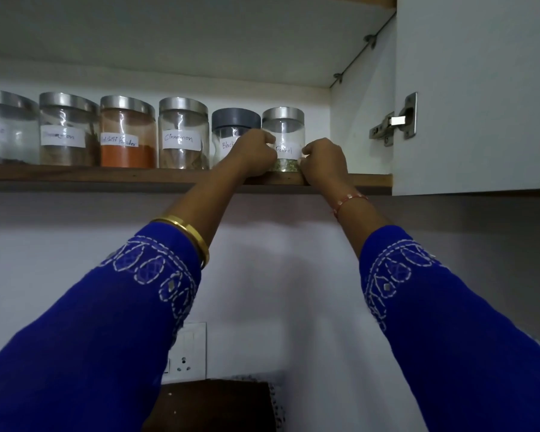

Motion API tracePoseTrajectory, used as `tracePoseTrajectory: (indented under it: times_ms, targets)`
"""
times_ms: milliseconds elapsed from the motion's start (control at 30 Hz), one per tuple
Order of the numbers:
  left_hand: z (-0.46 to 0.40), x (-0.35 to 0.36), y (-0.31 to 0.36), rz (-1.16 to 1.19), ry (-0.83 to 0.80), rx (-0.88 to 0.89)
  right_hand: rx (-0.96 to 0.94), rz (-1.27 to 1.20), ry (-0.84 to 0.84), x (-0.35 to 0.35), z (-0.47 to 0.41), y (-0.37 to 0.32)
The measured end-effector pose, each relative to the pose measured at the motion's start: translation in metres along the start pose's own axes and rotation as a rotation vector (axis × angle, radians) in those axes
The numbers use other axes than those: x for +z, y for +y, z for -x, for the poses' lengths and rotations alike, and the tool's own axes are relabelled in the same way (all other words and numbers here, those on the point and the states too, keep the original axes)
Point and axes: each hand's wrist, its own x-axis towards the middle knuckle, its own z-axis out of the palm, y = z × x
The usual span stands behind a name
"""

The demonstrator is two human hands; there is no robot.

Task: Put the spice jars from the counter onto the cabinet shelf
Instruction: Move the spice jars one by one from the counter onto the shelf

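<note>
Several labelled glass spice jars stand in a row on the wooden cabinet shelf (75, 174). At the right end of the row is the fennel jar (283, 132), steel-lidded, with green seeds at its bottom. My left hand (256, 152) grips its left side and my right hand (323, 162) grips its right side. The jar rests on the shelf. Left of it stands a grey-lidded jar (231, 124) labelled "Black", partly hidden by my left hand, then the cinnamon jar (183, 137) and the red chilli powder jar (127, 132).
The open cabinet door (474, 88) with its hinge (393, 121) stands close to the right of my hands. Bare shelf lies between the fennel jar and the cabinet's right wall. Below are a white wall, a socket plate (189, 350) and a dark counter edge (215, 397).
</note>
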Motion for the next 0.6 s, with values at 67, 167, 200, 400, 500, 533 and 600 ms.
tracePoseTrajectory:
  times_ms: [67,167,200,400,500,533,600]
  targets:
    - [0.01,0.0,0.001,0.029,0.003,0.041,-0.03,-0.092,0.024,-0.003,0.01,0.0]
    - [0.034,0.0,0.0,0.098,0.048,0.105,-0.056,-0.252,0.098,-0.005,0.03,-0.001]
    - [0.044,0.001,-0.002,0.127,0.093,0.133,-0.061,-0.277,0.132,-0.005,0.039,-0.002]
    - [0.114,0.008,-0.026,0.348,0.228,0.219,-0.119,-0.38,0.214,0.002,0.112,-0.006]
    - [0.158,0.013,-0.044,0.385,0.22,0.152,-0.019,-0.441,0.205,0.013,0.159,0.001]
    - [0.173,0.016,-0.05,0.383,0.229,0.117,0.01,-0.44,0.189,0.017,0.177,0.003]
    - [0.205,0.024,-0.063,0.374,0.226,0.043,0.057,-0.442,0.152,0.028,0.214,0.007]
